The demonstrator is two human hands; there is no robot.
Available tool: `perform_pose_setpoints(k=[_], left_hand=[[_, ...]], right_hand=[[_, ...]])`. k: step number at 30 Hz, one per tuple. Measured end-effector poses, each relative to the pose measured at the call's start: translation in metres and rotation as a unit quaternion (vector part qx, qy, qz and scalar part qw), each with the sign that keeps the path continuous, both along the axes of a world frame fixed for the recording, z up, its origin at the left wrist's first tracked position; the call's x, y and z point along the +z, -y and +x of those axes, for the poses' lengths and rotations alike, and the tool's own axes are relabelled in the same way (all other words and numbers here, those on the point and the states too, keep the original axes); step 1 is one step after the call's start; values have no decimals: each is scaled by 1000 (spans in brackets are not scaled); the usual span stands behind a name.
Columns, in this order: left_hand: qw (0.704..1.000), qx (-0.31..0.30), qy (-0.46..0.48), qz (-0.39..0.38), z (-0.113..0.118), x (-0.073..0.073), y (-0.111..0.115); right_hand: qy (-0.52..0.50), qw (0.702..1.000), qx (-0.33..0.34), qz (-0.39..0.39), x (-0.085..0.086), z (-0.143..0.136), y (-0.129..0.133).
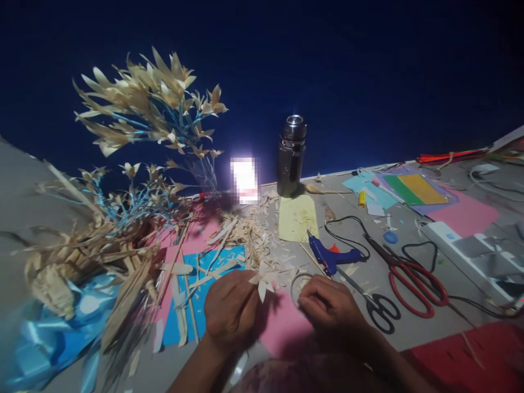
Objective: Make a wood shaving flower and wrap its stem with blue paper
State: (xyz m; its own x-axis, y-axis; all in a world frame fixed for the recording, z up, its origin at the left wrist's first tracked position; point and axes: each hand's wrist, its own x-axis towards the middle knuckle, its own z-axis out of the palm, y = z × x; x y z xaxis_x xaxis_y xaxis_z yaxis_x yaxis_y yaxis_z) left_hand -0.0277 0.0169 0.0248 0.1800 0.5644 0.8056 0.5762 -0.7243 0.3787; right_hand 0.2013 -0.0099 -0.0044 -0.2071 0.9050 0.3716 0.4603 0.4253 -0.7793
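Glue gun [329, 256], blk scissors [360, 287] nr R hand [329, 303], flask [290, 166] beyond.

Pale flower [262, 284]: thin, papery, matt. Dried husks [141, 278]: rough, fibrous, matt. Ribbon [53, 344]: glossy, smooth, satin-like. Flask [286, 169]: dark, shiny, metal-looking, bright reflective cap. Glue gun [327, 256]: smooth blue plastic. Large scissors [393, 262]: smooth red plastic-looking handles, metal blades. Power strip [454, 251]: smooth white plastic. Pink sheet [282, 327], blue sheet [171, 330]: flat matt, paper-like. Yellow sheet [298, 218]: matt, blotchy.
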Motion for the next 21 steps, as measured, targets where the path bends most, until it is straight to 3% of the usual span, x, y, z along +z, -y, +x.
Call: perform_pose_setpoints(k=[4, 7, 9, 11, 15, 17, 19, 21], left_hand=[[1000, -2, -9, 13, 5, 7, -11], [1000, -11, 24, -6, 8, 3, -13], [996, -13, 69, -63, 8, -5, -13], [971, -4, 161, -175, 8, -13, -12], [866, 15, 343, -364, 13, -18, -14], [796, -20, 409, -446, 18, -14, -14], [709, -76, 471, -520, 25, -9, -13], [647, -122, 508, -556, 32, -5, -10]], right_hand=[[22, 999, -11, 38, -3, 0, 2], [38, 998, -24, 50, -5, 3, 6], [31, 997, -41, 51, -8, 6, 9], [14, 996, -68, 53, -12, 9, 11], [-3, 994, -96, 43, -20, 12, 13], [-9, 996, -82, 17, -19, 10, 11], [-22, 998, -59, -23, -13, 3, 7], [-43, 997, -38, -60, -3, -5, 1]])
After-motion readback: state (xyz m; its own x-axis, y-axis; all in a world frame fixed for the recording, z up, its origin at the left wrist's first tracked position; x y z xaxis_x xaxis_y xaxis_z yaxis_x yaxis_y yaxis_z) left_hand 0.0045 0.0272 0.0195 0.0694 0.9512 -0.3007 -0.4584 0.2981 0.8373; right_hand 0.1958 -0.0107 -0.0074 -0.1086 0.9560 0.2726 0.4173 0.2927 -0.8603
